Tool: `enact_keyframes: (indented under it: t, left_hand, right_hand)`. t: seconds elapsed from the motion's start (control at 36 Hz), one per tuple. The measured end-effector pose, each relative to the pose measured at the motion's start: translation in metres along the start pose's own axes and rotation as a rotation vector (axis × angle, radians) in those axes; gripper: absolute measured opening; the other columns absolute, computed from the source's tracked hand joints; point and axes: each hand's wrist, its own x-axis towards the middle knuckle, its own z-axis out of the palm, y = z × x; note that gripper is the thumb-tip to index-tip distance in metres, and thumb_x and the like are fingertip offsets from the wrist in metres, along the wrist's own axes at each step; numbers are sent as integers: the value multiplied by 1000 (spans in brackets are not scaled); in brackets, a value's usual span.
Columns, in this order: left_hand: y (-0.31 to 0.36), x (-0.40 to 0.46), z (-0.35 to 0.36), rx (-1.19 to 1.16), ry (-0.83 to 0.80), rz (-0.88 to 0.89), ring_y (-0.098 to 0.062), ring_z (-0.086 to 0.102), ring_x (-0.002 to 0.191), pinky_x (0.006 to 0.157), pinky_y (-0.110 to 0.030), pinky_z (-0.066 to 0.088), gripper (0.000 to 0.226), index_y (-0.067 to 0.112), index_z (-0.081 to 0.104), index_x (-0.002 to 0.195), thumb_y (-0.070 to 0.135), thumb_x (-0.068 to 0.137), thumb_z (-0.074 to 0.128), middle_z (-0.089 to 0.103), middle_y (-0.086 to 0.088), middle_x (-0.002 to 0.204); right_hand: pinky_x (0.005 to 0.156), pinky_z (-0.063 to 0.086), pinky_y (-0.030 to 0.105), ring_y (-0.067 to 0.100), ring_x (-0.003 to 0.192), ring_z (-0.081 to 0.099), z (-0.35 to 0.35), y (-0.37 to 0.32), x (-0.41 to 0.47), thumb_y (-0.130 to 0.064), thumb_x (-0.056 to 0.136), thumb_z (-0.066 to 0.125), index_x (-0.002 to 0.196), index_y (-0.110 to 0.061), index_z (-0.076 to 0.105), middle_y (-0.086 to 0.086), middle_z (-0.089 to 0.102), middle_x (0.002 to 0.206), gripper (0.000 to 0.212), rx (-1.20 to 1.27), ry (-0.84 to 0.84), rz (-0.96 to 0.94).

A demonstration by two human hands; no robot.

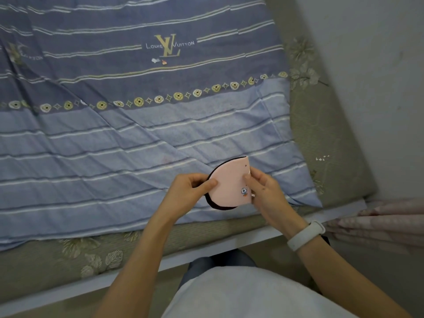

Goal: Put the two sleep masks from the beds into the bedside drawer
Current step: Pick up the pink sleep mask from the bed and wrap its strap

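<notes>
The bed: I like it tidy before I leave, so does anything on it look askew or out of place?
Yes. The blue striped sheet lies crooked and creased, leaving the floral mattress bare along the edges. Small scraps sit by the logo.

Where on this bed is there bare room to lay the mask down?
Most of the blue striped sheet lies bare, from the flower border down to the mattress edge. Two small scraps sit under the gold logo. Both hands, left hand and right hand, crowd the folded pink sleep mask.
</notes>
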Motion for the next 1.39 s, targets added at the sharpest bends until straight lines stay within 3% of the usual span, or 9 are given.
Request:
enact_keyframes:
  t: [0.08, 0.19, 0.28, 0.47, 0.75, 0.89, 1.0, 1.22, 1.39]
  left_hand:
    - [5, -5, 4, 18, -7, 15, 4, 64, 72, 68, -8, 49, 17, 32, 69, 75, 19, 84, 63, 72, 16, 71]
    - [10, -9, 9, 76, 128, 76, 9, 55, 97, 83, -4, 39, 25, 37, 65, 98, 16, 85, 61, 64, 22, 101]
    - [8, -14, 13, 47, 343, 10, -3, 47, 113, 93, -20, 33, 43, 24, 53, 125, 29, 83, 63, 54, 14, 121]
    - [4, -21, 29, -70, 276, -136, 0, 63, 88, 63, 0, 44, 23, 15, 69, 102, 28, 85, 60, 71, -1, 102]
    - [5, -27, 35, 71, 401, -29, 2, 60, 84, 84, -20, 45, 26, 11, 68, 107, 18, 82, 64, 69, 3, 100]
    - [1, -30, 32, 171, 338, 25, 18, 55, 79, 71, -1, 41, 24, 16, 68, 108, 19, 85, 62, 64, 15, 94]
    - [0, -31, 35, 188, 308, 34, 24, 53, 77, 67, 3, 40, 25, 17, 67, 109, 20, 85, 61, 63, 16, 95]
    - [2, -36, 40, 189, 332, 42, 3, 54, 92, 75, -5, 34, 24, 14, 68, 108, 21, 85, 61, 67, 7, 101]
    - [7, -36, 35, 90, 317, 28, 11, 57, 83, 71, -6, 46, 19, 18, 70, 101, 16, 84, 62, 66, 15, 90]
  right_hand:
    - [76, 54, 42, 22, 87, 60, -1, -2, -6, -35, 91, 47, 95, -16, 63, 11, 62, 93, 26, -126, 36, 31]
    - [74, 46, 42, 27, 82, 52, 1, -6, -12, -20, 90, 52, 94, 4, 58, 15, 58, 87, 25, -71, 95, -36]
    - [77, 48, 42, 26, 81, 55, 1, -10, -15, -12, 90, 52, 89, 1, 61, 13, 61, 87, 16, 103, 185, -31]
    - [70, 55, 33, 21, 84, 60, 3, -9, -19, -6, 88, 52, 88, -5, 55, 11, 63, 91, 3, 341, 203, 67]
    - [86, 52, 42, 22, 96, 60, -6, 1, -34, -11, 85, 60, 109, -14, 54, 10, 63, 106, 25, -69, 174, -53]
    - [69, 49, 12, 0, 80, 59, -17, -13, -36, -12, 86, 58, 98, -27, 60, -7, 64, 90, 19, -236, 92, -245]
    - [65, 44, 5, -5, 75, 58, -12, -13, -34, -12, 86, 58, 90, -25, 61, -15, 62, 85, 15, -410, 75, -312]
    - [60, 43, 5, 2, 73, 55, -9, -5, -37, -13, 86, 59, 80, -28, 58, -11, 61, 80, 16, -370, 107, -314]
    - [68, 45, 12, 8, 82, 56, -8, -9, -37, -10, 88, 55, 86, -26, 57, -11, 60, 85, 16, -373, 41, -266]
